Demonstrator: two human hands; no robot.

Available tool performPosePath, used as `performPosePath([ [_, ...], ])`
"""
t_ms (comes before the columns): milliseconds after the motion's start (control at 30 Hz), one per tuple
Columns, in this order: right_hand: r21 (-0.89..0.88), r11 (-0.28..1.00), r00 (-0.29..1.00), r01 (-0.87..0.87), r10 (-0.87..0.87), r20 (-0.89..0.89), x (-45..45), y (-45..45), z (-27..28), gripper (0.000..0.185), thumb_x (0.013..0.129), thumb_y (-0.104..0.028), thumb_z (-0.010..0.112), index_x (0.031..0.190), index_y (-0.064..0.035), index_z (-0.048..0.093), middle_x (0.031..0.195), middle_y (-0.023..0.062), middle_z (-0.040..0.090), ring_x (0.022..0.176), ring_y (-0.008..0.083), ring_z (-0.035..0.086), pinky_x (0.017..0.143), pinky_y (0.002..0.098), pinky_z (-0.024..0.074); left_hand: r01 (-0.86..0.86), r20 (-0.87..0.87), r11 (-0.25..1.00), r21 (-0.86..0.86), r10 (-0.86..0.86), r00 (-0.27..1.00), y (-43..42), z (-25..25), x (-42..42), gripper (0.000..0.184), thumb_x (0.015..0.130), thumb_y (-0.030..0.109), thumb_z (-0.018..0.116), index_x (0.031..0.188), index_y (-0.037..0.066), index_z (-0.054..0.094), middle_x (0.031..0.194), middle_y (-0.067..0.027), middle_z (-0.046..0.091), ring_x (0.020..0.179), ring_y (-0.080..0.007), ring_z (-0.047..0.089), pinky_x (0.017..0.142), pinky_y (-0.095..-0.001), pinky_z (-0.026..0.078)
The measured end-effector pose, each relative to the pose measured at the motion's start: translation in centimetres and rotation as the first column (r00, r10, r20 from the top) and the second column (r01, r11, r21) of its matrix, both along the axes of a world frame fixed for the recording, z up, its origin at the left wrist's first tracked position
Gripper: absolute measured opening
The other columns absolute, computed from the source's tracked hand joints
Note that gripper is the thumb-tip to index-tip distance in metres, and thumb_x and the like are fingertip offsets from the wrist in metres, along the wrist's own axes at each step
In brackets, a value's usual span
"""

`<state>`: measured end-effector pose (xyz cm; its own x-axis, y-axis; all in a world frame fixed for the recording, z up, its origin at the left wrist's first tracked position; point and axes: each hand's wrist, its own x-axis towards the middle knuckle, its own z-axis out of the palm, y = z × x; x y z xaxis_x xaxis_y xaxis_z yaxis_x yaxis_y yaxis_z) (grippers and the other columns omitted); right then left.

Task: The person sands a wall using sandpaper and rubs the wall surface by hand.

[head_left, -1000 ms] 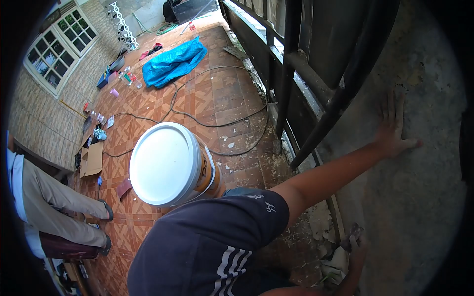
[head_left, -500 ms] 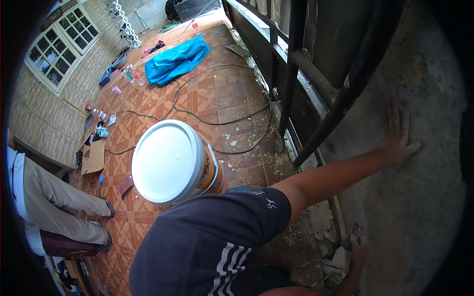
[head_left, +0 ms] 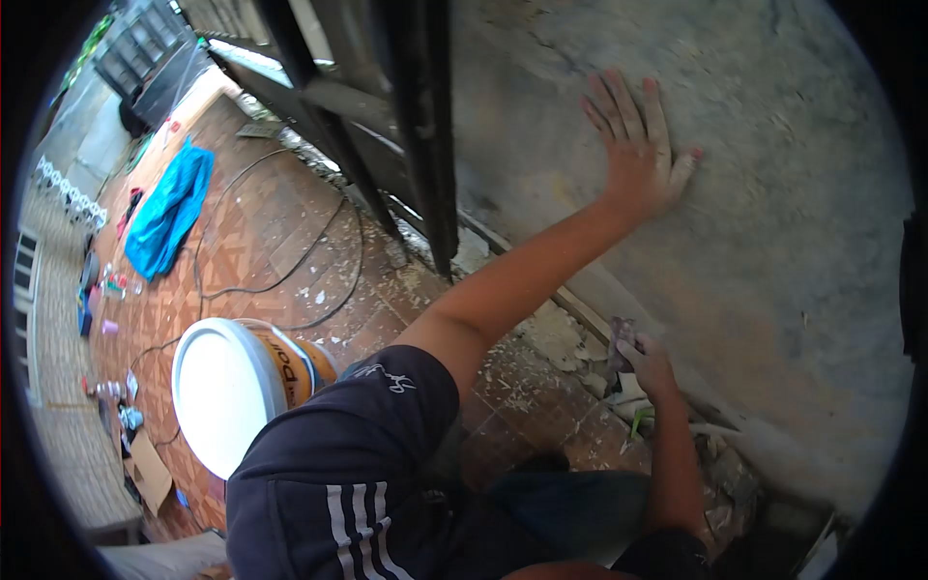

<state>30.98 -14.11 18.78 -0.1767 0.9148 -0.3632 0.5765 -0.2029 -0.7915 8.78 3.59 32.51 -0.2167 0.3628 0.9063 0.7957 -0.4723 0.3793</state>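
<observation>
My left hand (head_left: 633, 155) lies flat on the grey concrete wall (head_left: 773, 222), fingers spread and holding nothing. Lower down, close to the wall's foot, my right hand (head_left: 650, 365) is closed on a small dark purple-grey piece (head_left: 621, 340). Its shape is irregular, and I cannot tell whether it is folded sandpaper, cloth or something harder. Beneath that hand, broken plaster and rubble (head_left: 556, 338) line the base of the wall, with a green leaf (head_left: 638, 421) among it.
A paint bucket (head_left: 227, 391) with a white lid stands beside my left shoulder. Dark metal gate bars (head_left: 418, 126) adjoin the wall. A black cable (head_left: 290, 266) loops over the tiled floor. Farther off lie a blue tarp (head_left: 171, 208) and a cardboard box (head_left: 149, 472).
My view has swung toward the wall, so bucket and tarp sit farther left. The left hand stays spread on the wall; the right still grips the dark piece. The standing person is mostly out of view.
</observation>
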Motion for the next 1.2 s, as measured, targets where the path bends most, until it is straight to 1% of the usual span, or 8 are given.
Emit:
performPosePath([
  [300,-0.091,0.995,0.998,0.032,-0.036,-0.046,2.3,-1.3,0.5,0.033,0.086,-0.026,0.066,0.103,0.0024,0.067,0.088,0.0125,0.07,0.078,0.0181,0.064,0.075,0.034,0.0495,-0.011,-0.121,0.98,0.196,0.036,0.992,0.2,-1.5,5.0,0.083,0.095,0.053,0.043,0.152,-0.003,0.02,0.156,-0.0332,0.003,0.143,-0.0547,-0.005,0.107,-0.0706,-0.008],
  [367,-0.028,1.0,0.999,-0.006,0.007,0.039,3.2,-1.4,0.1,0.033,0.086,-0.026,0.066,0.102,0.0029,0.067,0.088,0.0129,0.07,0.077,0.0181,0.063,0.074,0.0339,0.0495,0.003,-0.179,0.984,0.177,0.029,0.983,-0.3,-1.5,5.4,0.078,0.095,0.054,0.042,0.152,0.004,0.025,0.156,-0.0329,0.006,0.144,-0.0543,-0.002,0.107,-0.0709,-0.007],
  [600,-0.066,0.998,0.994,0.017,-0.024,-0.106,3.9,-1.2,-1.1,0.031,0.087,-0.025,0.064,0.099,0.0038,0.066,0.083,0.0119,0.067,0.073,0.0174,0.059,0.072,0.0333,0.048,0.094,-0.36,0.974,0.204,-0.014,0.933,-1.9,-2.0,10.0,0.058,0.094,0.059,0.042,0.147,0.036,0.04,0.16,-0.0209,0.013,0.147,-0.0455,0.003,0.11,-0.0683,-0.008],
  [700,-0.022,0.999,0.998,-0.024,0.023,-0.055,3.8,-1.1,-0.9,0.029,0.088,-0.024,0.064,0.096,0.0041,0.065,0.08,0.0096,0.065,0.071,0.016,0.056,0.07,0.0332,0.0469,0.07,-0.445,0.953,0.295,0.072,0.893,-1.4,-2.3,9.3,0.056,0.092,0.061,0.043,0.143,0.039,0.045,0.16,-0.0146,0.018,0.148,-0.0402,0.006,0.114,-0.0629,-0.008],
  [900,-0.02,1.0,0.999,-0.012,0.011,-0.053,4.1,-1.3,1.2,0.024,0.093,-0.017,0.062,0.106,0.0031,0.063,0.09,0.0029,0.064,0.077,0.0089,0.057,0.072,0.0267,0.0486,0.069,-0.33,0.962,0.264,0.022,0.944,-1.1,-2.2,8.8,0.055,0.093,0.059,0.043,0.14,0.032,0.052,0.16,-0.0149,0.019,0.149,-0.037,0.006,0.118,-0.0527,-0.006],
  [1000,-0.058,0.998,0.993,0.01,-0.017,-0.118,4.8,-1.4,0.9,0.023,0.093,-0.017,0.062,0.104,0.0023,0.063,0.09,0.0029,0.065,0.075,0.0093,0.059,0.07,0.0275,0.0504,0.003,-0.195,0.977,0.212,0.04,0.98,-1.1,-1.4,7.5,0.067,0.095,0.058,0.041,0.147,0.015,0.043,0.161,-0.0194,0.011,0.149,-0.0383,-0.001,0.118,-0.051,-0.006],
  [1100,-0.029,0.999,0.979,0.036,-0.041,-0.202,4.5,-2.1,2.3,0.022,0.094,-0.018,0.062,0.104,0.0013,0.064,0.089,0.0027,0.065,0.074,0.01,0.061,0.069,0.0283,0.052,-0.237,-0.109,0.972,0.003,0.236,0.966,-1.6,-0.3,5.2,0.082,0.092,0.064,0.041,0.153,0.01,0.027,0.158,-0.022,0.021,0.145,-0.0397,0.019,0.118,-0.0518,0.013],
  [1200,0.002,1.0,0.997,0.005,-0.005,-0.078,5.1,-2.2,1.4,0.021,0.093,-0.018,0.062,0.104,0.0008,0.064,0.088,0.0021,0.065,0.075,0.0104,0.061,0.07,0.0279,0.0517,-0.095,0.127,0.992,0.086,0.083,0.988,0.3,-0.6,3.7,0.079,0.097,0.055,0.037,0.152,0.0,0.021,0.159,-0.0272,-0.001,0.148,-0.041,-0.008,0.118,-0.0501,-0.007],
])
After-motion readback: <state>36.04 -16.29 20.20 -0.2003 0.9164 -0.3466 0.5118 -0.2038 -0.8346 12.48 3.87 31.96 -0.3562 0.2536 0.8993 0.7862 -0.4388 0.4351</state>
